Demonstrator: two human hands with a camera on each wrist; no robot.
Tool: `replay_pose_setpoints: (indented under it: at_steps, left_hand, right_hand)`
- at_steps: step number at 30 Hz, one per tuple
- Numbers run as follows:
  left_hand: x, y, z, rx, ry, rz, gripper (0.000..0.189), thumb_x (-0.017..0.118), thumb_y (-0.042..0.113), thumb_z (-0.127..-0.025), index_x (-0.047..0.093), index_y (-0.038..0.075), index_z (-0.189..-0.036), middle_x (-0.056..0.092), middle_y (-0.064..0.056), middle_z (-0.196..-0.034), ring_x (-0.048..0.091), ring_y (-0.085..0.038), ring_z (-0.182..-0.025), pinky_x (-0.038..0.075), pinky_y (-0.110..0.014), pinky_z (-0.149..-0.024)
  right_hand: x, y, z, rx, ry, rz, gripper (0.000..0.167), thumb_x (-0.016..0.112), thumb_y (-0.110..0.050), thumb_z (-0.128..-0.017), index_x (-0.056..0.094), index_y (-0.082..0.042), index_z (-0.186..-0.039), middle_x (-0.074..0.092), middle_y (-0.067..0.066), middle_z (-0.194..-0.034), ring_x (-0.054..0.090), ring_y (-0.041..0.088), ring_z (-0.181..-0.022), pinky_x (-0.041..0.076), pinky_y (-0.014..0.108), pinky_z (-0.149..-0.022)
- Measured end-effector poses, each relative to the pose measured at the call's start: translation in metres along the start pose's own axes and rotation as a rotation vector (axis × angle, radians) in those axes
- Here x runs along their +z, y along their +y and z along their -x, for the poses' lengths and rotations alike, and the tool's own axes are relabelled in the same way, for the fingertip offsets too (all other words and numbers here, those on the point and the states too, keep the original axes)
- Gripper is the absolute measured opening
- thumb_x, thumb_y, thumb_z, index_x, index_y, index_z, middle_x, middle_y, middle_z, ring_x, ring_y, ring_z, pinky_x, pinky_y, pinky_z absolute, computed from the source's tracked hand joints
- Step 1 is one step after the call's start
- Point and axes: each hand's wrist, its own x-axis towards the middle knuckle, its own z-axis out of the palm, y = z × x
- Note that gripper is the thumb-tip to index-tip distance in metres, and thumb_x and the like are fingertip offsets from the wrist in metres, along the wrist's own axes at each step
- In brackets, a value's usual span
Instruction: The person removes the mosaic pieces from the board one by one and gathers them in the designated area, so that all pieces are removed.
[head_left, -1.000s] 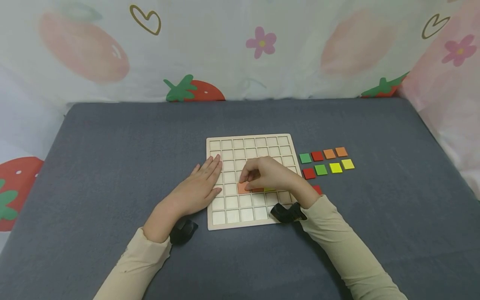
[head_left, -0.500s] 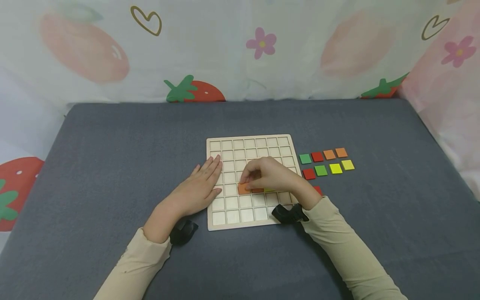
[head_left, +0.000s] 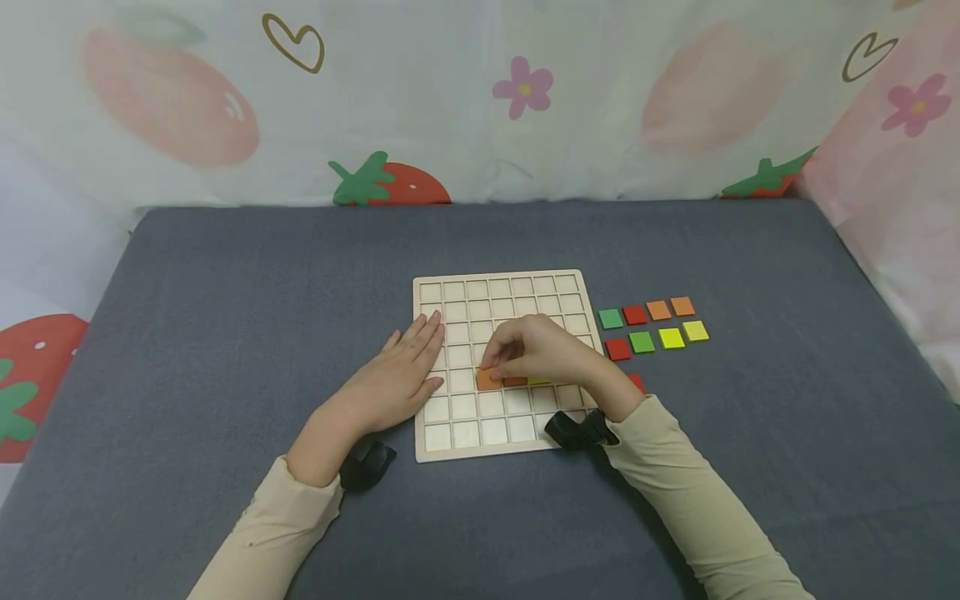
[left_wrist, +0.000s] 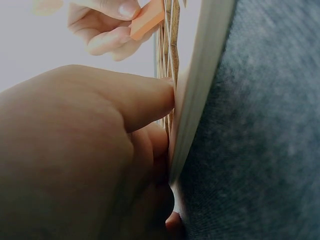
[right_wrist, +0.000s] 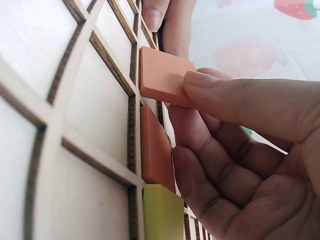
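Observation:
My right hand (head_left: pixel 536 350) pinches an orange square tile (right_wrist: pixel 167 75) between thumb and fingers. The tile is tilted, one edge right at a cell of the wooden grid board (head_left: pixel 480 451). Beside it in the same row, a darker orange tile (right_wrist: pixel 156 150) and a yellow-green tile (right_wrist: pixel 162 212) sit in cells, partly hidden under my right hand in the head view. My left hand (head_left: pixel 390 379) lies with fingers extended over the board's left edge; its thumb touches the rim in the left wrist view.
Right of the board lie loose tiles in rows: green (head_left: pixel 611 318), red (head_left: pixel 634 314), orange (head_left: pixel 658 310) and yellow (head_left: pixel 695 331) among them. Another red tile (head_left: pixel 636 381) is partly covered by my right forearm. A grey cloth (head_left: pixel 225 333) covers the table; a printed curtain (head_left: pixel 600 125) hangs behind.
Both hands stay nearly in place. The pinched orange tile has tilted slightly, its face looking darker than one second ago.

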Motion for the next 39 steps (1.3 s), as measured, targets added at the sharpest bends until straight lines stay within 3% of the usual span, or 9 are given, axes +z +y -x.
replay_pose_setpoints:
  at_steps: [16, 39]
  left_hand:
    - [0.001, -0.002, 0.000, 0.018, 0.003, -0.003, 0.065, 0.046, 0.025, -0.099, 0.015, -0.006, -0.148, 0.004, -0.017, -0.156, 0.002, -0.029, -0.144, 0.012, -0.049, -0.113]
    - [0.000, -0.002, 0.001, 0.020, -0.004, 0.003, 0.064, 0.044, 0.025, -0.100, 0.015, -0.005, -0.148, 0.003, -0.016, -0.156, 0.001, -0.028, -0.144, 0.011, -0.049, -0.113]
  right_hand:
    - [-0.002, 0.000, 0.001, -0.022, 0.007, 0.007, 0.007, 0.071, 0.001, -0.081, 0.072, -0.003, -0.087, 0.069, 0.004, -0.083, 0.063, 0.010, -0.075, 0.053, 0.026, -0.070]
    - [-0.009, 0.003, 0.011, 0.012, 0.038, -0.006, 0.007, 0.072, -0.001, -0.081, 0.073, -0.004, -0.087, 0.069, 0.001, -0.082, 0.063, 0.011, -0.074, 0.053, 0.028, -0.069]
